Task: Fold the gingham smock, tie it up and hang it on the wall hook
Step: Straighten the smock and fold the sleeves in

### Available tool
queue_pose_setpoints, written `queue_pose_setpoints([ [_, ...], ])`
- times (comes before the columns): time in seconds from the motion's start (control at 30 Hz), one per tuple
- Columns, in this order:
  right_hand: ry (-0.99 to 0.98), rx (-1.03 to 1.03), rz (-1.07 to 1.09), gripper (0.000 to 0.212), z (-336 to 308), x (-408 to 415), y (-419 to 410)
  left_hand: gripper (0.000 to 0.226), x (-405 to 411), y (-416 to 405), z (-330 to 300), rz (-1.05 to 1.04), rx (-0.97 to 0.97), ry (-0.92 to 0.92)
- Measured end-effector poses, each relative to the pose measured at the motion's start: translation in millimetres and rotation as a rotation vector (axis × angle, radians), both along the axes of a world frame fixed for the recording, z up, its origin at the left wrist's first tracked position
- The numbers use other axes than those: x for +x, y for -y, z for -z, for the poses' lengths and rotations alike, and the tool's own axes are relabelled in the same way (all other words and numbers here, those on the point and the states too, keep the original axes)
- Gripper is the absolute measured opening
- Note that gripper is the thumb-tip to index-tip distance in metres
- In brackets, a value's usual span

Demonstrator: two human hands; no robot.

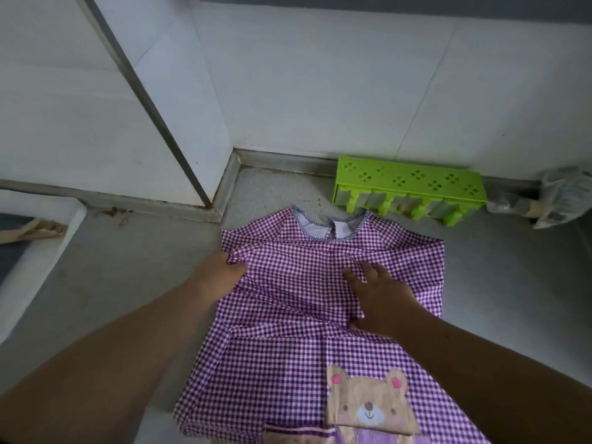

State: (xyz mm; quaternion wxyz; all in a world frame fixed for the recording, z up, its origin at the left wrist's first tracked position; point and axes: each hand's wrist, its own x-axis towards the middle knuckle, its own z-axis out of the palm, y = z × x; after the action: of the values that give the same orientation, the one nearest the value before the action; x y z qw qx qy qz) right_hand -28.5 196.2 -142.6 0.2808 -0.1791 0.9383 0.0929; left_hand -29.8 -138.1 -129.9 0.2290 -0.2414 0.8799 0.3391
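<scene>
While the right hand point(382, 299) lies flat, fingers spread, pinning the folded sleeve, the left hand point(224, 270) pinches a fold at the edge of the smock point(288, 363), which is spread on the floor point(128, 283) with its collar toward the wall. Best draw that fold straight inward, keeping the press firm and edges aligned.
</scene>
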Motion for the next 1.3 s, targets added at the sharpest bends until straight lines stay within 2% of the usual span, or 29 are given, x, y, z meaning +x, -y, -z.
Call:
queue_pose_setpoints([
  [0.07,-0.042,0.002,0.035,0.113,2,-2,-9,0.055,8,15,10,-0.09,0.038,0.03],
  [0.13,-0.082,0.021,0.075,0.11,5,-4,-19,0.052,15,21,18,-0.097,0.029,0.069],
  [0.2,-0.146,0.005,0.086,0.103,4,-2,-25,0.041,19,22,26,-0.065,-0.072,0.009],
  [0.27,-0.239,-0.09,0.027,0.086,-2,3,-25,0.037,26,16,25,0.018,-0.269,-0.129],
  [0.33,-0.246,-0.16,-0.095,0.068,-6,12,-21,0.036,31,8,22,0.332,-0.468,-0.408],
  [0.4,-0.135,-0.165,-0.164,0.068,-3,21,-18,0.031,38,-1,22,0.732,-0.478,-0.572],
  [0.47,-0.057,-0.148,-0.131,0.079,2,26,-19,0.05,44,-9,29,0.976,-0.467,-0.398],
  [0.53,-0.037,-0.154,-0.071,0.089,7,28,-22,0.07,48,-14,36,0.994,-0.508,-0.14],
  [0.57,-0.025,-0.16,-0.041,0.094,9,28,-24,0.076,50,-15,40,0.98,-0.523,-0.078],
  [0.73,0.002,-0.139,0.059,0.112,16,24,-51,0.078,56,-22,38,0.984,-0.591,-0.063],
  [0.93,0.012,-0.123,0.115,0.115,21,20,-80,0.079,62,-39,44,1.022,-0.545,-0.044],
  [1.17,0.009,-0.09,0.164,0.118,24,16,-120,0.078,21,-72,45,1.111,-0.518,-0.025],
  [1.3,-0.013,-0.005,0.207,0.122,18,12,-125,0.079,0,-95,40,1.131,-0.538,-0.002],
])
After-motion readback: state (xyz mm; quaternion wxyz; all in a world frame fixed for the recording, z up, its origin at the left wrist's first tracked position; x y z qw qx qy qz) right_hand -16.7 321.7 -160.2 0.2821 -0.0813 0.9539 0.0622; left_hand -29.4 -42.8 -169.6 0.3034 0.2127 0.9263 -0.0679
